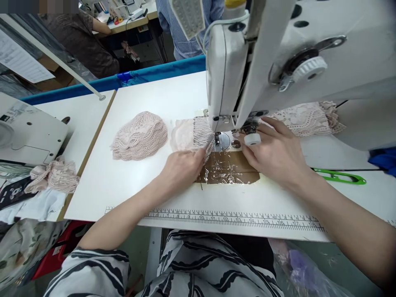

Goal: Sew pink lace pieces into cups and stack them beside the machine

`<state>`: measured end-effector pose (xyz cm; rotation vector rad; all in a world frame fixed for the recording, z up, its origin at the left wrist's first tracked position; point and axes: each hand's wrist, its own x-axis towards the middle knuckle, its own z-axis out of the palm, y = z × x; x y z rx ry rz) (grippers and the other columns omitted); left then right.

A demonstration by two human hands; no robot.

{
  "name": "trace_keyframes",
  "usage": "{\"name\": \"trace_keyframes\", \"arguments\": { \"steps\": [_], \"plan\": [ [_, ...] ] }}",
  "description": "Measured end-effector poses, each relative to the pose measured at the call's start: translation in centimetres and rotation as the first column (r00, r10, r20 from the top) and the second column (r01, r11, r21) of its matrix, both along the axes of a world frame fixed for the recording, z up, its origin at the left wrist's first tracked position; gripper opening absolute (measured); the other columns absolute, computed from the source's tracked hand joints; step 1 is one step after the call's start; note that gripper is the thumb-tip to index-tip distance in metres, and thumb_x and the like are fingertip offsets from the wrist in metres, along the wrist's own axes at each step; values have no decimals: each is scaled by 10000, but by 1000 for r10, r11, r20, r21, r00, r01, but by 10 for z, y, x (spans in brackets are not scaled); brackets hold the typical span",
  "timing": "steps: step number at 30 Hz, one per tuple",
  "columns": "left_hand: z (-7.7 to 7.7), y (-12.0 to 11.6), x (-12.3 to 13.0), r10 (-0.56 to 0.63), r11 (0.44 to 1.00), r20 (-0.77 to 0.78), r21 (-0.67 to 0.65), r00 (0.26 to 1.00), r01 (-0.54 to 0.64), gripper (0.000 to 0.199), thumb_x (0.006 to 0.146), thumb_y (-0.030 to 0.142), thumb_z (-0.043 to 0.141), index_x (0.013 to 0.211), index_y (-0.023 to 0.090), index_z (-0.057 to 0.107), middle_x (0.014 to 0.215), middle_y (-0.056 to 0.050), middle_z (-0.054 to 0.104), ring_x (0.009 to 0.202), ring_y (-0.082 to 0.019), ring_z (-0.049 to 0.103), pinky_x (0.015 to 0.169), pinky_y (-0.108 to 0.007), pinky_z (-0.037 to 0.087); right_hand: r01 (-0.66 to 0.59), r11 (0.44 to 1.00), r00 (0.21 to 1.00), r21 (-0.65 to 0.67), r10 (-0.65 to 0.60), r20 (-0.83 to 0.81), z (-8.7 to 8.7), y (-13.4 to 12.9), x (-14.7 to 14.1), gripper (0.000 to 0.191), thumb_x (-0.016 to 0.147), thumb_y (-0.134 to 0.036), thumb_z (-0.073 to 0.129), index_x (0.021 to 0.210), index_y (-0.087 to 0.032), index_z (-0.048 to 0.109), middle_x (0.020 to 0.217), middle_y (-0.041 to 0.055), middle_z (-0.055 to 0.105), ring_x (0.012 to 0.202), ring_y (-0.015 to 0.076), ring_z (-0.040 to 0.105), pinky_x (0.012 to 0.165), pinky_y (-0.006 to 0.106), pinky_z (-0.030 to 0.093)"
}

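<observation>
In the head view my left hand (187, 167) is closed, thumb and fingers pinching the edge of a pale pink lace piece (202, 130) just left of the presser foot (217, 140). The lace lies flat on the sewing machine bed, with a sheer rounded part (182, 134) to its left. Right of the needle area, my right hand (275, 150) has bent fingers drawn together behind a white knob (252, 139). The knob and machine head partly hide its fingertips, and anything between them cannot be made out.
A stack of pink lace pieces (139, 136) sits at left; more lace (306, 119) lies behind my right hand. Brown glossy tape (230, 169) covers the bed's front. Green thread snips (340, 176) lie at right. A printed ruler (235, 217) runs along the front edge. Two people sit beyond.
</observation>
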<state>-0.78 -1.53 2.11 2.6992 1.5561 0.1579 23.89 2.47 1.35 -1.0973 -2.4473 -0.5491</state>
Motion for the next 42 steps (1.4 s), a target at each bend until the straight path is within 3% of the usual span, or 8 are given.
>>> {"name": "trace_keyframes", "arguments": {
  "steps": [8, 12, 13, 16, 18, 24, 35, 42],
  "plan": [
    [12, -10, 5, 136, 913, 427, -405, 894, 54, 114, 1011, 186, 422, 1038, 193, 533, 805, -19, 708, 643, -153, 673, 560, -268, 500, -105, 994, 993, -41, 103, -56, -1, -2, -4, 355, 954, -185, 455, 793, -240, 767, 613, 48, 642, 785, 249, 646, 976, 463, 488],
    [21, -5, -4, 105, 429, 606, -743, 788, 514, 195, 1021, 158, 369, 1095, 213, 541, 907, -30, 733, 661, -124, 712, 588, -254, 562, -122, 993, 991, 9, 122, -58, -1, -3, -5, 385, 975, -202, 439, 788, -226, 775, 607, 52, 653, 749, 252, 653, 947, 451, 501],
    [21, -4, -4, 45, 444, 632, -706, 773, 551, 197, 1014, 154, 394, 1089, 212, 566, 973, -40, 732, 744, -130, 724, 650, -267, 579, -125, 992, 990, 6, 125, -65, -2, -3, -5, 386, 975, -197, 437, 796, -223, 778, 618, 52, 663, 753, 249, 658, 946, 443, 499],
    [16, -1, -1, -168, 838, 541, -361, 824, 408, 198, 938, 168, 570, 1129, 196, 615, 1184, -89, 682, 1098, -220, 651, 900, -385, 548, -128, 990, 987, -55, 122, -100, -3, -5, -5, 368, 975, -195, 440, 853, -216, 787, 675, 50, 702, 770, 241, 670, 923, 421, 490],
    [9, 3, 0, -220, 953, 349, -121, 911, 277, 271, 891, 259, 672, 1146, 179, 621, 1217, -114, 662, 1180, -291, 579, 961, -468, 487, -116, 983, 986, -143, 96, -138, -5, -6, -6, 341, 981, -227, 454, 908, -217, 788, 697, 46, 719, 752, 232, 665, 877, 409, 486],
    [-3, 0, 4, -147, 987, 310, -20, 939, 161, 166, 985, 295, 531, 872, 178, 563, 633, 39, 600, 561, -119, 509, 782, -355, 469, -193, 841, 945, -505, 22, -325, -1, -14, -16, 330, 955, -446, 572, 1046, -195, 765, 979, 73, 752, 805, 215, 654, 741, 350, 472],
    [5, -3, 10, 272, 899, 776, -416, 570, 137, 117, 792, 122, 507, 781, 211, 431, 699, 38, 508, 575, -83, 434, 492, -202, 357, -495, 201, 802, -845, -268, -534, 12, -24, -19, 138, 875, -316, 658, 843, -189, 699, 597, -38, 628, 478, 103, 572, 461, 235, 423],
    [-3, -6, 11, 137, 937, 753, -309, 644, 163, 439, 729, -11, 361, 1076, 190, 539, 858, -9, 641, 776, -122, 618, 657, -243, 485, -543, 240, 689, -804, -420, -591, 10, -26, -23, 91, 830, -268, 706, 877, -201, 667, 667, -9, 687, 572, 154, 674, 514, 263, 562]
  ]
}}
